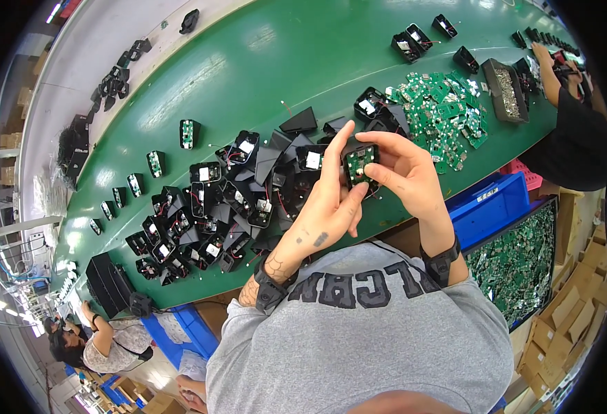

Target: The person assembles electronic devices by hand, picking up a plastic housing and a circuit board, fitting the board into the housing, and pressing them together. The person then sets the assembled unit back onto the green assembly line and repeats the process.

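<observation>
Between my two hands is a small black plastic housing with a green circuit board (360, 164) at its open face. My left hand (325, 200) holds the housing from its left and lower side, the forefinger stretched up along it. My right hand (401, 169) curls over the top right, its thumb pressing on the board. To the left of my hands lies a heap of black housings (238, 196), many with white parts and red wires inside. Just right of my hands is a loose pile of green circuit boards (448, 107).
Housings with boards (155, 163) stand in a row at left. A grey tray of small metal parts (505, 91) sits beyond the boards. Blue bins (488, 203) adjoin the green table's (248, 65) near edge. One person (113, 338) works at far left, another (576, 131) at right.
</observation>
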A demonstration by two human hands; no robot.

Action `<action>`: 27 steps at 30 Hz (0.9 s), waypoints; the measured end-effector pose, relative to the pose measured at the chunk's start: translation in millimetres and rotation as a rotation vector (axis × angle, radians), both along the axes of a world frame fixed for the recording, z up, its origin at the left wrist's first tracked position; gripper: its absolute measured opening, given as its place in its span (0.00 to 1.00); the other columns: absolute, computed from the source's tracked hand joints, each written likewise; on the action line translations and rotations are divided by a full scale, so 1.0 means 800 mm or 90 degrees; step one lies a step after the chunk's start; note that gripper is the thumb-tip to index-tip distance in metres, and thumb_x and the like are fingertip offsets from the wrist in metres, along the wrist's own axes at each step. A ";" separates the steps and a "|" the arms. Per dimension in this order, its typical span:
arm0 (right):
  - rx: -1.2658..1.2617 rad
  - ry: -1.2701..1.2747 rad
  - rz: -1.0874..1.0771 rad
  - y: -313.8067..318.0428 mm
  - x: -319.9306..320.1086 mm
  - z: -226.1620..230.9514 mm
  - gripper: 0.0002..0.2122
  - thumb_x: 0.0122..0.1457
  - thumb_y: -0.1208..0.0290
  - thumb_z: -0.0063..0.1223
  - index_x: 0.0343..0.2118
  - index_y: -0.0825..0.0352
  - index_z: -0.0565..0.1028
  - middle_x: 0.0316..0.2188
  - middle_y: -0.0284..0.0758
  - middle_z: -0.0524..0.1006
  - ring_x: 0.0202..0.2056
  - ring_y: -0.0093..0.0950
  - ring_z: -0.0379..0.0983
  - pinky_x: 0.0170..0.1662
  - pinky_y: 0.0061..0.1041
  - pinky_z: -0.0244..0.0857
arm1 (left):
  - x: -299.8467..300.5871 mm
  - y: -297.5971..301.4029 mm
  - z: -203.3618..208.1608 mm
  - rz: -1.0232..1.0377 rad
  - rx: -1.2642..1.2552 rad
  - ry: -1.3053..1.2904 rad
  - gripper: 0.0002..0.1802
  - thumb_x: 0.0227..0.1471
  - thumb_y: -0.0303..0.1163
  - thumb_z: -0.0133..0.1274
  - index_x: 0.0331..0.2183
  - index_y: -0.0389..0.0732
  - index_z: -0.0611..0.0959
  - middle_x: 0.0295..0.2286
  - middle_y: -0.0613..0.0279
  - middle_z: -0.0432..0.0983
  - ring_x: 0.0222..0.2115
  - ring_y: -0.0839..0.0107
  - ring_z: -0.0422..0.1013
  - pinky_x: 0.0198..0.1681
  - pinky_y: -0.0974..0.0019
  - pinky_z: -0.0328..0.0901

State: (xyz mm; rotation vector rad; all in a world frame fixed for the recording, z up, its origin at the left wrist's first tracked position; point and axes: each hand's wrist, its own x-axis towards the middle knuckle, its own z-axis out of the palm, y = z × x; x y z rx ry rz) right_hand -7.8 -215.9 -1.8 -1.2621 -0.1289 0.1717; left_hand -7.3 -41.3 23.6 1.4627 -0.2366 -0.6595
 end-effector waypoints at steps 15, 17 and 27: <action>-0.458 -0.086 -0.384 -0.089 0.052 -0.048 0.09 0.56 0.74 0.55 0.39 0.70 0.79 0.34 0.34 0.79 0.35 0.21 0.75 0.39 0.20 0.68 | 0.102 0.056 -0.002 0.283 0.257 -0.212 0.37 0.46 0.15 0.46 0.58 0.47 0.59 0.39 0.53 0.72 0.29 0.72 0.73 0.30 0.69 0.70; -0.670 -0.142 -0.362 -0.117 0.077 -0.049 0.08 0.56 0.73 0.54 0.37 0.69 0.79 0.32 0.34 0.79 0.31 0.23 0.75 0.37 0.20 0.67 | 0.161 0.110 -0.035 0.237 0.439 -0.347 0.37 0.48 0.17 0.49 0.59 0.47 0.59 0.37 0.55 0.71 0.22 0.74 0.70 0.22 0.73 0.67; -0.970 -0.110 -0.199 -0.180 0.141 -0.093 0.19 0.48 0.63 0.62 0.43 0.65 0.75 0.50 0.40 0.71 0.57 0.42 0.58 0.59 0.37 0.54 | 0.214 0.117 -0.069 0.192 0.868 -0.507 0.26 0.51 0.34 0.52 0.50 0.32 0.68 0.43 0.32 0.68 0.40 0.42 0.71 0.42 0.51 0.68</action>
